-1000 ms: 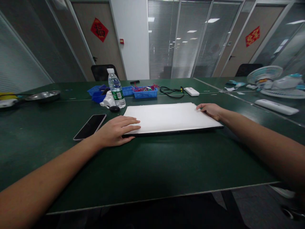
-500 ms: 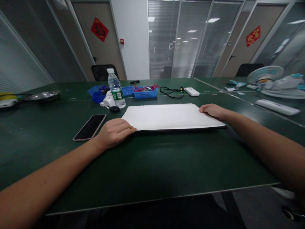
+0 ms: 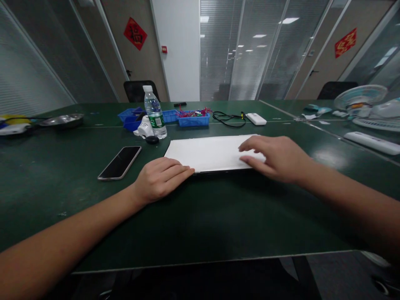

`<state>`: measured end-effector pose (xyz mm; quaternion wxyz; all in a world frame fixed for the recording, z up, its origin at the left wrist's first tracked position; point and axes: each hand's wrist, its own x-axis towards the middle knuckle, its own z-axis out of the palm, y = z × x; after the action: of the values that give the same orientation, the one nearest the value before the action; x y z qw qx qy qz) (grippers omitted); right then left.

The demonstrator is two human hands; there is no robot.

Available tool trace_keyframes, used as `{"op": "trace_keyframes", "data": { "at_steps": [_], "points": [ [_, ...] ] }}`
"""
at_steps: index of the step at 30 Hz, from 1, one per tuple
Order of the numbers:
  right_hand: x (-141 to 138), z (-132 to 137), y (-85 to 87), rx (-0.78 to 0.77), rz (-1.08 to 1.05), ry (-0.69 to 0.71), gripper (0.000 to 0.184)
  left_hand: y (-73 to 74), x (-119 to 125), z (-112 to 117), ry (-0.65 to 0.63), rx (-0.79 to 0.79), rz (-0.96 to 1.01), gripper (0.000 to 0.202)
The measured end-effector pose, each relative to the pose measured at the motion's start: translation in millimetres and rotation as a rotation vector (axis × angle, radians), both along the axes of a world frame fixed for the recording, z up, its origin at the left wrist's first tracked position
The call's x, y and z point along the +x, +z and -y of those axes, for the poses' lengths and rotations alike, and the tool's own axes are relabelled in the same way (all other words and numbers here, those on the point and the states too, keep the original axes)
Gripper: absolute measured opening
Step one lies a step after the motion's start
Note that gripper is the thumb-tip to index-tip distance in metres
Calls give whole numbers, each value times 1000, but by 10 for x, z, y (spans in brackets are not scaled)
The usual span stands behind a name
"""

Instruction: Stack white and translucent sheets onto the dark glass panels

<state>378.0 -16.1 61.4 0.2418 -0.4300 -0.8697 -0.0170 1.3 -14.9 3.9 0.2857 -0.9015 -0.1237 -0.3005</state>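
A flat white panel (image 3: 209, 155) with a thin black edge lies on the table before me; its kind is not clear. My left hand (image 3: 162, 179) is closed on the near left corner, fingers pressed together at the rim. Over the panel's right part hovers my right hand (image 3: 271, 158), thumb and fingers apart with nothing between them. It hides the panel's right end. A phone (image 3: 120, 163) lies face up to the left of my left hand.
Behind the panel stand a water bottle (image 3: 155, 114), a black mouse-like object (image 3: 152, 140) and blue trays (image 3: 193, 121) with red wires. A black cable (image 3: 226, 118) and a white box (image 3: 256, 119) lie farther right. A fan (image 3: 361, 100) and a long white bar (image 3: 371, 142) are at right.
My right hand has let go of the panel's right side and moved left and nearer, its fingers spreading. My left hand stays at the near left corner. The view has shifted slightly.
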Motion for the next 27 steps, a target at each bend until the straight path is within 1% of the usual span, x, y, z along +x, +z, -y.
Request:
{"op": "trace_keyframes", "data": {
  "at_steps": [2,3,4,6,9,11,13,16,19,21,23,25,26,27],
  "points": [
    [-251,226,-102,179,173,120,44,19,0,11,-3,16,21,30],
    [-333,292,-166,283,243,137,44,25,-6,11,-3,18,33,30],
    [-384,324,-232,383,305,138,39,29,-14,8,-2,16,48,31],
    [-393,301,-343,556,386,157,29,34,-35,-3,3,12,76,31],
    [-256,155,-406,709,406,252,35,43,-67,-23,19,-2,92,28],
    [-142,66,-375,738,367,267,38,51,-92,-33,36,-11,127,28],
    [-48,17,-308,731,323,233,40,58,-126,-39,52,-3,195,30],
    [62,15,-181,717,279,178,41,54,-193,-56,87,17,343,42],
    [169,71,-53,711,241,95,34,20,-252,-104,148,-24,474,58],
    [248,136,20,706,231,37,28,-20,-266,-155,222,-119,506,63],
    [338,226,79,714,251,-11,27,-70,-257,-214,321,-253,495,61],
    [448,341,119,742,276,-59,33,-127,-237,-279,429,-395,447,58],
    [518,404,131,753,281,-104,36,-157,-229,-313,481,-461,413,56],
    [601,468,139,734,286,-179,39,-187,-224,-348,525,-523,378,55]
  ]
}}
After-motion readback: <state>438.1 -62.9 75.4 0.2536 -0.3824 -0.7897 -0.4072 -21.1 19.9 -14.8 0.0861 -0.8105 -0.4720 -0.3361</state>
